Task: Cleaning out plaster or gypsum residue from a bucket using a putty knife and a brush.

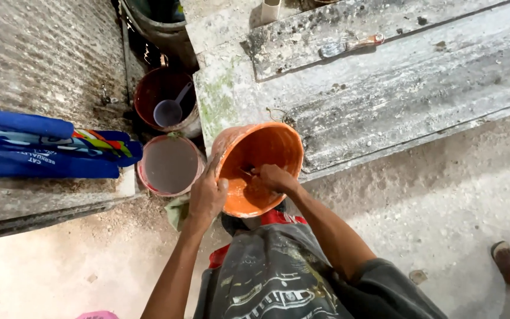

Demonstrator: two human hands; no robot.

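In the head view, your left hand (206,195) grips the rim of the round orange plastic bucket (267,150), tilted against the grey corrugated sheet (396,88). Your right hand (274,176) is inside it, closed on a thin tool (245,172). A pink bucket of grey liquid (170,165) stands just beside.

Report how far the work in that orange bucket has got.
Done: orange bucket tipped, its inside smeared. In hand: left hand grips the rim, right hand works a thin tool inside. Left: residue coats the wall; the scraper on the slab lies untouched.
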